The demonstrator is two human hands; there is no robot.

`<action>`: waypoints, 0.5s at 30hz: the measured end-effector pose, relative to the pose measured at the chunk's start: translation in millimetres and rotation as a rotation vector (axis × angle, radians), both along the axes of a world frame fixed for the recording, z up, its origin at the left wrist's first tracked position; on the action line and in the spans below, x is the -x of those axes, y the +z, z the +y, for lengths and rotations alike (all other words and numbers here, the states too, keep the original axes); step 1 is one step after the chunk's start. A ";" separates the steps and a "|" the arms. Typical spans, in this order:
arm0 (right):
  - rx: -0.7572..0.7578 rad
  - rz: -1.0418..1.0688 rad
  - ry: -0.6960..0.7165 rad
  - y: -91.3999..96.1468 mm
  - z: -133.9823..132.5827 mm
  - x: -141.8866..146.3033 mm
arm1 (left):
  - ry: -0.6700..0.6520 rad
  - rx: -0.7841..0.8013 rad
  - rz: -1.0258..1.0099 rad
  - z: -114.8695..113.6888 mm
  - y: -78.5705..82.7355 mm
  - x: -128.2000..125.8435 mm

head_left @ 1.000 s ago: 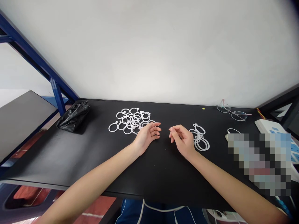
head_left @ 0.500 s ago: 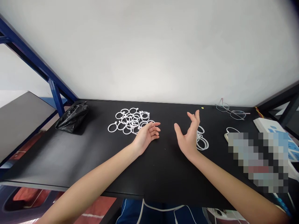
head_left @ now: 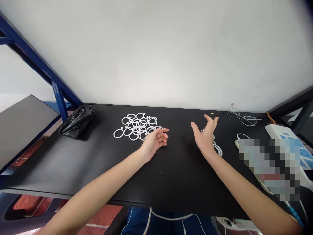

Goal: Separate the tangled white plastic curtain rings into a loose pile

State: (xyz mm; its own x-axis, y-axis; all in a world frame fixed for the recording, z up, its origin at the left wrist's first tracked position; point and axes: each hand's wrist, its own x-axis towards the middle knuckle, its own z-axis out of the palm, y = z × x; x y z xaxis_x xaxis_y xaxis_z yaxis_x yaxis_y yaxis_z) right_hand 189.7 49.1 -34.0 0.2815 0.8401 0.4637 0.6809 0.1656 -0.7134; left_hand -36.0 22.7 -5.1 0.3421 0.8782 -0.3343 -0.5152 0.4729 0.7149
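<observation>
A heap of white plastic rings [head_left: 137, 126] lies on the black table [head_left: 102, 163], left of centre. My left hand [head_left: 155, 141] rests on the table at the heap's right edge, fingers loosely curled and apart, holding nothing. My right hand [head_left: 205, 135] is raised a little above the table, palm turned inward, fingers spread and empty. It covers most of a smaller bunch of linked white rings [head_left: 217, 148], which lies just behind and to the right of it.
A crumpled black plastic bag [head_left: 77, 122] sits at the table's far left. Spectacles [head_left: 242, 118] lie at the back right near the wall. A white cable [head_left: 242, 137] and a white-and-blue box [head_left: 293, 140] are at the right. A blue steel frame [head_left: 57, 98] stands left.
My right hand went from curled beside the linked rings to raised and open, then shifted right over the bunch. My left hand has stayed put.
</observation>
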 end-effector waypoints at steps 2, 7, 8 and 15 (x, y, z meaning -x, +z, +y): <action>0.085 0.113 -0.026 4.1 -3.7 5.8 | 0.001 -0.001 -0.002 0.0 0.0 0.1; 0.119 0.137 0.092 11.4 -12.7 21.0 | -0.002 -0.003 0.003 -0.7 -0.6 -0.3; 0.110 0.140 0.151 11.5 -14.3 23.5 | -0.003 -0.007 0.002 -0.7 -0.9 -0.4; 0.060 0.297 0.521 16.6 -26.3 38.2 | -0.008 -0.020 0.000 0.8 -3.2 -0.5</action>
State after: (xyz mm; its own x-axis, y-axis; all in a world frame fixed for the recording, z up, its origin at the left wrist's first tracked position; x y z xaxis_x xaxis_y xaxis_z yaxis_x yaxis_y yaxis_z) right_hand 151.5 22.8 -17.4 -0.0638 0.9246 0.3754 0.2916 0.3771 -0.8791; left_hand -35.5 23.4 -8.3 0.3495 0.8818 -0.3168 -0.5112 0.4628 0.7242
